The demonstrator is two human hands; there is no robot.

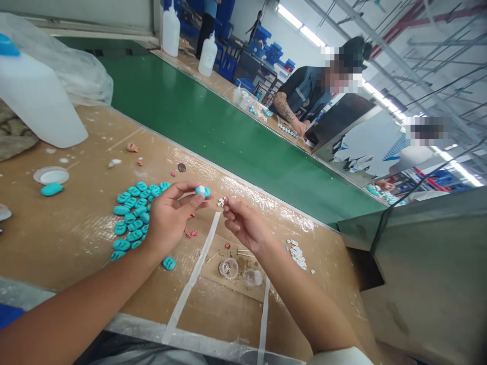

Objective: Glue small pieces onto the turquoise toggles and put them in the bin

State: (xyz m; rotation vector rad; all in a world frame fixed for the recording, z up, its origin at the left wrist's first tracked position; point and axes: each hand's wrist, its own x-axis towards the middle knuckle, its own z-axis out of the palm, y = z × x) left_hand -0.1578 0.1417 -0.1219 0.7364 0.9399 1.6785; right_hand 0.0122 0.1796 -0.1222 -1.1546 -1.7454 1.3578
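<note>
Between the thumb and fingers of my left hand (173,215) is a small turquoise piece (205,191) with a white and pink part on its face. Just to the right, my right hand (245,223) pinches a tiny reddish piece (226,200) at its fingertips, apart from the turquoise one. Several turquoise pieces (133,213) lie grouped on the bench left of my left hand, and one single turquoise piece (169,263) sits nearer me. Small red pieces (193,233) lie below the hands. Little white pieces (221,202) lie behind my right fingertips.
Two clear cups (228,268) stand on a cardboard sheet between white tape strips (194,276). White pieces (298,255) are heaped at right. A large white bottle (41,91) stands at left. Beyond the green conveyor belt (198,126), a person (308,101) works. A metal housing (429,263) bounds the right.
</note>
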